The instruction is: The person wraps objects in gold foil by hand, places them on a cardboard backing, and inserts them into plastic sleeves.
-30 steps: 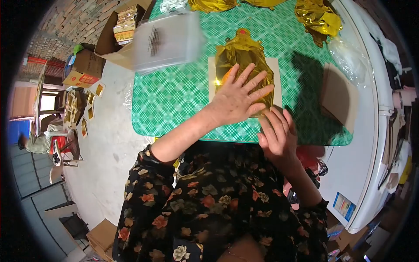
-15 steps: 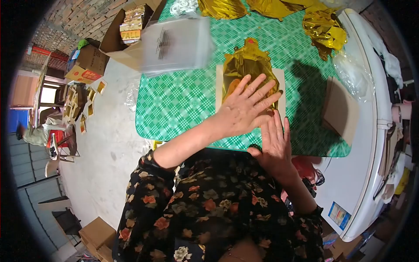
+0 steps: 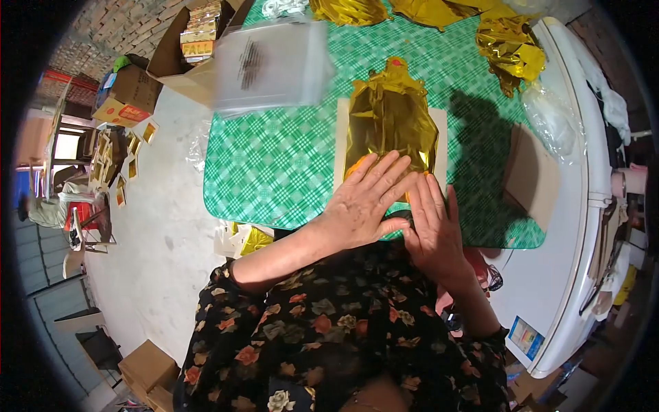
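Observation:
A flat gold foil piece (image 3: 392,117) lies on a pale card (image 3: 441,130) on the green checked table. At its top is a knob with a red dot. My left hand (image 3: 364,202) lies flat on the lower end of the foil, fingers stretched. My right hand (image 3: 434,233) is beside it at the foil's lower right corner, fingers extended and resting at the card's lower edge. Orange parts of the foil show beside my left fingers. The card's lower edge is hidden by both hands.
Clear plastic sleeves (image 3: 274,69) and a carton of packs (image 3: 182,79) are at the upper left. More gold foil (image 3: 511,51) lies at the back. Brown cards (image 3: 530,175) and a clear bag (image 3: 549,120) are at the right. A person (image 3: 47,211) sits far left.
My left hand has moved down and left, from the middle of the foil to its lower end, uncovering the middle. My right hand has stayed nearly in place.

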The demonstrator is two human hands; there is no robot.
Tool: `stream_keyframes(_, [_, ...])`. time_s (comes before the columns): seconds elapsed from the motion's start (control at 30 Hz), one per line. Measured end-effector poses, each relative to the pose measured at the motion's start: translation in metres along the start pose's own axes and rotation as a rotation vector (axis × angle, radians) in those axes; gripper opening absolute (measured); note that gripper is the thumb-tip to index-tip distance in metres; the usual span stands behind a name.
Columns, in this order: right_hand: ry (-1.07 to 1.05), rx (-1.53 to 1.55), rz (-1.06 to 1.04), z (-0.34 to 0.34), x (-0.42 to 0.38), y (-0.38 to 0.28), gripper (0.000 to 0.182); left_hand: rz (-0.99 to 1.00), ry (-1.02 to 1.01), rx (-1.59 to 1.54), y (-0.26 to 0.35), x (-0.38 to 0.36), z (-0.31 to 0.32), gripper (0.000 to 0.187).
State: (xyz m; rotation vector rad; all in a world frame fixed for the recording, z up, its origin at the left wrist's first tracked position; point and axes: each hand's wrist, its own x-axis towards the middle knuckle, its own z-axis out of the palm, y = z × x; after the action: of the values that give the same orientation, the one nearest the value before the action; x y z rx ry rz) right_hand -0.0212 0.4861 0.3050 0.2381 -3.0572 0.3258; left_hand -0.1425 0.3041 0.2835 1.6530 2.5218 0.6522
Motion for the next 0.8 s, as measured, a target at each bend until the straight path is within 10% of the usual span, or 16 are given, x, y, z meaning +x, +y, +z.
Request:
stream_keyframes(0.63, [0.073, -0.174, -0.091, -0.027, 0.093, 0.065, 0.06, 0.017, -0.006, -0.041, -0.002, 0.002, -0.001, 0.077])
stream_keyframes(0.8, [0.13, 0.031, -0.445, -0.024, 0.126, 0.025, 0.049, -0.034, -0.244, 0.01, -0.001, 0.002, -0.007, 0.074])
